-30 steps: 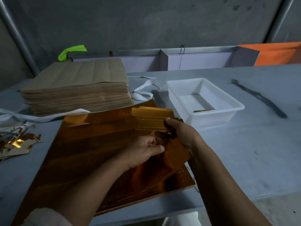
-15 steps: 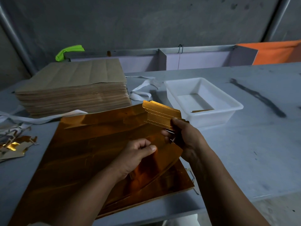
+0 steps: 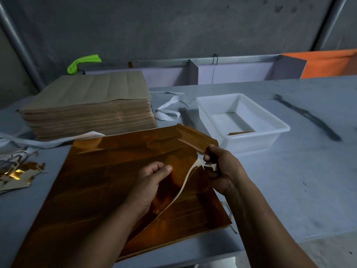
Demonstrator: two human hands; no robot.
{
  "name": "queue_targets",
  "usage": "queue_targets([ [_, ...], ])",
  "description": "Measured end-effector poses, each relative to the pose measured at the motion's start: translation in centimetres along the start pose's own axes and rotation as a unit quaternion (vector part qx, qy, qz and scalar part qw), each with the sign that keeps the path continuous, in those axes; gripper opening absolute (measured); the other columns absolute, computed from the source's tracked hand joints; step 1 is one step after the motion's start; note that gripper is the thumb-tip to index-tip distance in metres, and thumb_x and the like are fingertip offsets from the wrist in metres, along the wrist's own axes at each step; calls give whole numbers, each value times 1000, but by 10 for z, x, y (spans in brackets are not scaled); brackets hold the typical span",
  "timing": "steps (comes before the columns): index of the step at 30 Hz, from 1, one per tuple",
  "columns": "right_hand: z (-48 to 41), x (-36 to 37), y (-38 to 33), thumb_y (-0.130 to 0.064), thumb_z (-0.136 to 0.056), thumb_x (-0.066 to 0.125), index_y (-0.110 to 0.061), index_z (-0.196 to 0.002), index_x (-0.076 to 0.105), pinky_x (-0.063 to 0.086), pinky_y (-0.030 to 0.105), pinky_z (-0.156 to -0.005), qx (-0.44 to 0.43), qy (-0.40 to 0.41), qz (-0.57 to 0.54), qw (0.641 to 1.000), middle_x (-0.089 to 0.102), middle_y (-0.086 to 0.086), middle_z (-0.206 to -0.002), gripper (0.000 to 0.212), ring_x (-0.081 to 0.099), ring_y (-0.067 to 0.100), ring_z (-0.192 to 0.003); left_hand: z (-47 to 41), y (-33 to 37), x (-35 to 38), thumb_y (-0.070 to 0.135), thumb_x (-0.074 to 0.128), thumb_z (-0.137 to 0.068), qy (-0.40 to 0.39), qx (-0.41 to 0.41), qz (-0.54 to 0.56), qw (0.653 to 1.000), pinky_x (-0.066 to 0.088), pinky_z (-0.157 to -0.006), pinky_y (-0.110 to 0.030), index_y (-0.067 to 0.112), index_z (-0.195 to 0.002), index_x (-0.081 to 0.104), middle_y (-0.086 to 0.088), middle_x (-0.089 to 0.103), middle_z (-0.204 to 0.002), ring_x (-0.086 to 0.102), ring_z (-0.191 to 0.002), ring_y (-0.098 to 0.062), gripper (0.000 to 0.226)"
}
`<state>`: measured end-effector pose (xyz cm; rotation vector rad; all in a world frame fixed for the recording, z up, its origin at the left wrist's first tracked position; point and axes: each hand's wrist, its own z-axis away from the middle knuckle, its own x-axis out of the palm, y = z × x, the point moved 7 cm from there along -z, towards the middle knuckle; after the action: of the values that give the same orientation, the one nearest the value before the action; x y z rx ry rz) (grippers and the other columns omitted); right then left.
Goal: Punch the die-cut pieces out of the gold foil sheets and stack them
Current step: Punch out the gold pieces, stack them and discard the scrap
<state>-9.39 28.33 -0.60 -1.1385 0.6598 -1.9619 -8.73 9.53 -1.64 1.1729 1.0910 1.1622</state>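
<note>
A pile of gold foil sheets (image 3: 100,182) lies on the grey table in front of me. My left hand (image 3: 148,182) pinches the torn right edge of the top sheet and lifts it, showing its pale underside. My right hand (image 3: 222,167) grips a die-cut gold piece (image 3: 195,136) with dotted perforation lines, held up and to the right of the sheet; a pale scrap hangs below its fingers. A gap has opened between the piece and the top sheet.
A tall stack of brown sheets (image 3: 88,107) stands at the back left. A white plastic tub (image 3: 241,120) with a thin gold strip inside sits at the right. Foil scraps (image 3: 17,175) lie at the left edge, white straps behind the pile.
My right hand has pulled the die-cut piece up and away to the right, tearing it from the top sheet. My left hand has held the sheet's edge back.
</note>
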Motion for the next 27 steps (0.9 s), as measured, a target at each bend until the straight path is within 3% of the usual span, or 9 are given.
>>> queue_targets([
  [3,-1,-2,0,-24,-101,51,-11,-100,59,21,16,-31,2,0,-9,1000,51,1,-56,14,40,6,-38,0,1,-10,27,55,-97,49,1,19,999,52,-66,-37,13,-86,68,-9,70,-79,67,-73,-24,21],
  [6,-2,-6,-1,-23,-101,53,-11,-102,59,21,17,-29,3,0,-6,1000,51,2,-55,14,38,7,-38,0,-3,-20,25,49,-99,85,-28,79,993,46,-45,-25,13,-89,65,-2,64,-59,60,-48,-13,23],
  [8,-2,-6,1,-23,-100,53,-10,-105,59,22,17,-29,12,-12,-2,1000,52,1,-54,15,41,6,-37,-1,-6,-24,22,44,-101,89,-45,121,988,44,-39,-21,12,-92,63,2,62,-53,57,-42,-9,24],
  [12,0,-7,3,-24,-97,57,-7,-110,58,31,17,-36,2,-20,42,999,63,2,-57,21,54,9,-42,-3,-13,-27,23,45,-99,93,-84,177,976,42,-46,-23,12,-88,64,1,59,-55,51,-45,-10,25],
  [15,1,-8,0,-28,-97,58,-11,-113,59,45,25,-52,-16,-8,138,990,69,8,-86,24,62,18,-67,-3,-17,-29,24,47,-96,93,-95,232,964,41,-53,-26,10,-77,67,-3,59,-60,52,-50,-13,30],
  [17,2,-10,-6,-28,-96,59,-10,-100,60,48,28,-65,-46,33,238,970,67,9,-96,19,62,21,-80,-4,-16,-28,25,52,-90,90,-86,254,959,45,-62,-29,10,-74,71,-5,66,-65,60,-56,-15,29],
  [20,6,-4,-15,-27,-94,60,-13,-76,55,42,27,-64,-109,49,404,907,59,3,-77,23,56,16,-72,-6,-8,-23,29,56,-76,57,-41,236,969,53,-65,-30,11,-86,69,-4,73,-76,69,-68,-16,24],
  [24,14,13,-11,-33,-92,65,-23,-93,63,48,23,-62,-129,-25,506,852,69,0,-89,10,67,14,-78,-7,12,-8,23,60,-77,-26,37,143,989,55,-64,-25,12,-84,68,-7,71,-82,69,-79,-19,16],
  [27,21,26,-5,-37,-92,66,-32,-89,62,54,24,-73,-133,-89,559,814,72,-4,-95,7,70,12,-86,-5,20,0,30,57,-80,-38,48,64,996,46,-65,-32,15,-76,61,-6,58,-73,58,-72,-21,16],
])
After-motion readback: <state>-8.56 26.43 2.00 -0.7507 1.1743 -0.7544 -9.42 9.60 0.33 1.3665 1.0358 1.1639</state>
